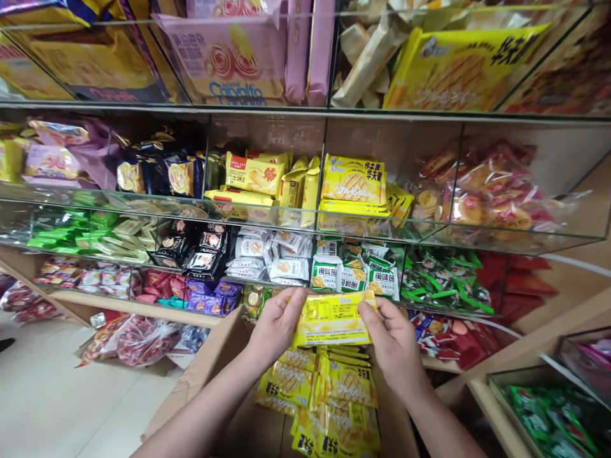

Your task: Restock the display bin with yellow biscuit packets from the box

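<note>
Between my two hands is a yellow snack packet [334,321], its printed back turned up toward me. My left hand [277,324] grips its left end, and my right hand [389,334] pinches the right end with the thumb on top. Directly below them, a cardboard box [193,388] holds several more yellow packets [344,394] lying in overlapping rows. On the shelf ahead, a stack of matching yellow packets [354,181] sits in a clear compartment. My hands are apart from that stack, lower and nearer to me.
Glass-fronted shelves [267,213] span the view, with dividers between snacks. White packets [291,257], green-and-white packets [353,270] and purple packets [214,298] fill lower compartments. A bin of green packets [548,413] stands at lower right. Tiled floor [86,388] shows at left.
</note>
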Demonstrator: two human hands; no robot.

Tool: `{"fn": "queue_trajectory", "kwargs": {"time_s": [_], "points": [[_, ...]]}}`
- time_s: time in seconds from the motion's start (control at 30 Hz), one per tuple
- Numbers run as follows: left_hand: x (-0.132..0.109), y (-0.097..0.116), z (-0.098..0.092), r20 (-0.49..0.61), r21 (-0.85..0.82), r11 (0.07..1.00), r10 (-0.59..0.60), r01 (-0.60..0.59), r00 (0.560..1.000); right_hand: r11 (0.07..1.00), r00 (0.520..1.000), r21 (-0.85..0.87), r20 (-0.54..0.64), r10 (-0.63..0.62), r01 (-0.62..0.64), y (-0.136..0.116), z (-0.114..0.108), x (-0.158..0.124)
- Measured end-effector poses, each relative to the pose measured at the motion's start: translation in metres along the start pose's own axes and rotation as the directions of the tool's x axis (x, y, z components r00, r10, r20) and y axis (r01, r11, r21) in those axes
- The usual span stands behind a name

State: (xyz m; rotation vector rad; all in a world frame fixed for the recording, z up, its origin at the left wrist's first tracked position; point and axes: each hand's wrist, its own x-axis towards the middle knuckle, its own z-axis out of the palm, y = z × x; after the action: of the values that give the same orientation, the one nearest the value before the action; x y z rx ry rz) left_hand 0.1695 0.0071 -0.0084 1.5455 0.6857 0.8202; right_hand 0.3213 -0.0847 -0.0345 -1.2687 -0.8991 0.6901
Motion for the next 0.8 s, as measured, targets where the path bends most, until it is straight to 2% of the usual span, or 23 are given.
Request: {"fn": "queue_trajectory", "kwargs": {"time_s": [0.07,0.17,0.23,0.27,0.3,0.33,0.37,0.4,0.43,0.47,0.5,0.53,0.6,0.63,0.73,0.8], "points": [[-0.001,-0.002,0.005,0.034,-0.116,0.993,-0.021,0.025,0.999,1.0,0.997,0.004,-0.072,-0.017,0.017,0.0,-0.002,-0.001],[-0.002,-0.003,0.007,0.145,-0.191,0.979,-0.04,0.068,0.989,0.999,0.994,0.01,-0.102,-0.034,0.035,0.003,-0.004,-0.005],[-0.004,-0.001,0.007,0.128,-0.231,0.969,-0.064,0.092,0.99,0.993,0.981,-0.076,-0.161,-0.105,0.094,0.005,-0.005,-0.011],[-0.004,0.001,0.008,0.069,-0.277,0.955,-0.089,0.104,0.994,0.97,0.953,-0.176,-0.223,-0.203,0.165,0.005,-0.006,-0.014],[-0.006,0.004,0.008,0.021,-0.352,0.927,-0.128,0.127,0.992,0.918,0.903,-0.306,-0.266,-0.338,0.253,0.006,-0.006,-0.017],[-0.008,0.007,0.009,0.019,-0.451,0.877,-0.176,0.166,0.984,0.826,0.833,-0.439,-0.254,-0.492,0.354,0.006,-0.007,-0.02],[-0.01,0.011,0.011,0.077,-0.551,0.805,-0.214,0.221,0.974,0.698,0.754,-0.547,-0.172,-0.634,0.462,0.006,-0.007,-0.023],[-0.012,0.015,0.012,0.185,-0.632,0.719,-0.221,0.289,0.957,0.555,0.676,-0.605,-0.037,-0.736,0.571,0.006,-0.007,-0.026],[-0.015,0.019,0.013,0.312,-0.679,0.638,-0.196,0.362,0.93,0.425,0.61,-0.612,0.123,-0.783,0.668,0.006,-0.006,-0.029],[-0.017,0.021,0.014,0.404,-0.703,0.578,-0.155,0.414,0.901,0.332,0.564,-0.586,0.27,-0.78,0.74,0.005,-0.005,-0.032],[-0.018,0.023,0.015,0.44,-0.715,0.55,-0.124,0.431,0.889,0.276,0.535,-0.553,0.385,-0.752,0.786,0.004,-0.004,-0.034],[-0.019,0.023,0.015,0.431,-0.724,0.546,-0.12,0.422,0.894,0.251,0.523,-0.528,0.465,-0.714,0.811,0.002,-0.002,-0.037],[-0.018,0.02,0.013,0.36,-0.726,0.57,-0.161,0.384,0.919,0.292,0.56,-0.511,0.516,-0.648,0.809,-0.002,-0.001,-0.038],[-0.017,0.018,0.011,0.329,-0.718,0.59,-0.179,0.369,0.927,0.341,0.595,-0.513,0.487,-0.64,0.787,-0.005,-0.002,-0.037],[-0.014,0.011,0.006,0.325,-0.652,0.668,-0.18,0.358,0.928,0.561,0.751,-0.54,0.228,-0.62,0.627,-0.014,-0.008,-0.027],[-0.014,0.011,0.005,0.389,-0.511,0.784,-0.156,0.354,0.908,0.693,0.842,-0.514,0.12,-0.526,0.506,-0.02,-0.013,-0.017]]}}
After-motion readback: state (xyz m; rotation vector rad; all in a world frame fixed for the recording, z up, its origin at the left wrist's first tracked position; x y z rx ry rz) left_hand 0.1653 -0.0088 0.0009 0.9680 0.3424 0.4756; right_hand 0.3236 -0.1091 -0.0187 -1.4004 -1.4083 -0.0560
